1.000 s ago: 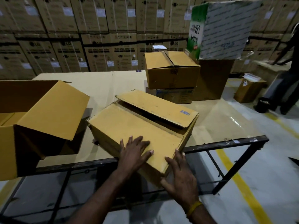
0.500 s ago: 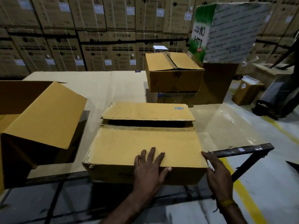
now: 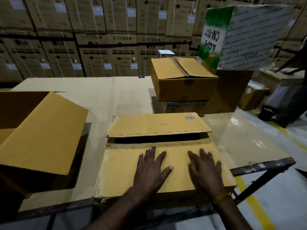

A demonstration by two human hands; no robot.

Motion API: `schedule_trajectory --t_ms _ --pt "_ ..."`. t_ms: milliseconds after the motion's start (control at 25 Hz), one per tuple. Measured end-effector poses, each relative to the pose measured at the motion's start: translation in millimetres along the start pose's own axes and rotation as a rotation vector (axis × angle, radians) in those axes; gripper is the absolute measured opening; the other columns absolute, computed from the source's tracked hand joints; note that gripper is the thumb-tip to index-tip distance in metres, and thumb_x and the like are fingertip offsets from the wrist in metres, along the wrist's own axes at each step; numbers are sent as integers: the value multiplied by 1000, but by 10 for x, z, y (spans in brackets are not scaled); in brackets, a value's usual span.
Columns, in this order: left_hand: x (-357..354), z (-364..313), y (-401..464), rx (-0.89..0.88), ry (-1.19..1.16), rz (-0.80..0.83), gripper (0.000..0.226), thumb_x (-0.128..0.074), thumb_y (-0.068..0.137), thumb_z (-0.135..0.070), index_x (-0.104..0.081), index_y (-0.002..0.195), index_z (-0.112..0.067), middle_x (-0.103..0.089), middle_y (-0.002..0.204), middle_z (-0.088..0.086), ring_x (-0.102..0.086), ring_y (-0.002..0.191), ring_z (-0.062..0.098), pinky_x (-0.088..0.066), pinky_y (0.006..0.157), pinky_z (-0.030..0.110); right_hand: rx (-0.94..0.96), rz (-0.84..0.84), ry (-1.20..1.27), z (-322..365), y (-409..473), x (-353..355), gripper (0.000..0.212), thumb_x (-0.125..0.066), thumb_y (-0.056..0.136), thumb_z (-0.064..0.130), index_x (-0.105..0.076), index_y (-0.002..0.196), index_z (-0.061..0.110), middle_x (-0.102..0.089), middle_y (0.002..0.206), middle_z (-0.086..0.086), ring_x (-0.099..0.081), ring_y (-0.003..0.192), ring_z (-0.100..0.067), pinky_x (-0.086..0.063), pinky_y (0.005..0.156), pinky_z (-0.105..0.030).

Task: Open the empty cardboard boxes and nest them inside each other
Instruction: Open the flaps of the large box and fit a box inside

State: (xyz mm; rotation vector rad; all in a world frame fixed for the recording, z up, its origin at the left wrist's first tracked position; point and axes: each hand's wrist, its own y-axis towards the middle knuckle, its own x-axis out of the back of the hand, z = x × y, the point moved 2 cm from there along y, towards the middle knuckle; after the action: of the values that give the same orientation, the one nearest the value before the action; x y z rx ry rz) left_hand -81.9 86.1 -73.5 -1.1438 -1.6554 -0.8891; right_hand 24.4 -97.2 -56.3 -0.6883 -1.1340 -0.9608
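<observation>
The near box [image 3: 162,163] sits at the front edge of the worktop [image 3: 103,100], squarely in front of the person. Its far flap [image 3: 157,124] is lifted slightly, leaving a dark slit along the centre seam; its near flap [image 3: 126,165] lies flat. The left hand [image 3: 150,170] and the right hand [image 3: 205,170] both rest palm-down on the near flap with fingers [image 3: 152,152] spread and straight, gripping nothing. This box is judged to be at the start of opening: the seam is parted, but neither flap is folded back. To the left, a large box [image 3: 41,131] already stands open, one broad flap tilted up over its dark interior; it is the likely outer container. At the back of the worktop, a closed box [image 3: 184,78] rests on a blue-printed box [image 3: 186,106], beside a green-and-white carton [image 3: 239,37] perched higher up. From this view no box is seen nested inside another, though the large box's interior is mostly hidden. Remaining work, as judged: fold back both flaps of the near box, open the closed boxes, and nest them by size
</observation>
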Motion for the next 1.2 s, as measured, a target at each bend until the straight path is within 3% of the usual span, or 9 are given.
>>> schedule_trajectory --t_ms 80,200,360,600,840,1080,1200 --pt "15 64 143 -9 -22 -20 67 -27 96 -67 -11 155 -39 6 166 2 2 152 21 3 121 40 38 60 -60 245 155 -112 52 -36 102 41 -19 152 41 -7 165 -4 -1 151 -31 -1 119 -58" --pt "47 155 395 -2 -41 -75 70 -35 97 -61 -7 156 -36 -1 165 4 -5 152 23 -6 121 40 63 12 -26 486 378 -199 61 -34 102 45 -3 154 41 4 165 -2 2 152 -27 -1 120 -57" --pt "118 231 670 -7 -10 -205 75 -43 96 -57 -5 156 -34 -8 161 7 -15 148 25 -23 120 44 87 -92 35 596 761 -170 70 -44 100 45 -2 155 38 10 164 -4 7 151 -28 -7 121 -55" --pt "331 459 1308 1 63 -271 76 -46 97 -52 -6 157 -26 -7 161 12 -16 147 33 -23 119 49 181 -150 -81 653 1421 -23 77 -47 99 42 6 155 38 19 163 -8 16 150 -31 -5 122 -55" --pt "529 658 2021 66 122 -206 83 -43 97 -55 11 156 -33 26 162 1 12 151 30 -15 119 55 214 -57 -118 713 2244 146 87 -54 97 38 12 153 42 30 160 -1 17 149 -32 -6 119 -59" --pt "394 803 2375 170 140 -55 83 -50 95 -55 0 157 -31 11 165 3 8 151 34 -13 118 60 264 109 -136 656 2671 -163 76 -55 96 37 -5 153 43 22 163 0 12 149 -37 -3 116 -65" --pt "252 861 2373 198 157 26 82 -52 94 -55 -4 156 -31 12 165 2 5 151 36 -17 117 62 274 152 -103 584 2706 -332 80 -58 95 34 -4 153 46 25 161 3 17 149 -35 -5 115 -67"
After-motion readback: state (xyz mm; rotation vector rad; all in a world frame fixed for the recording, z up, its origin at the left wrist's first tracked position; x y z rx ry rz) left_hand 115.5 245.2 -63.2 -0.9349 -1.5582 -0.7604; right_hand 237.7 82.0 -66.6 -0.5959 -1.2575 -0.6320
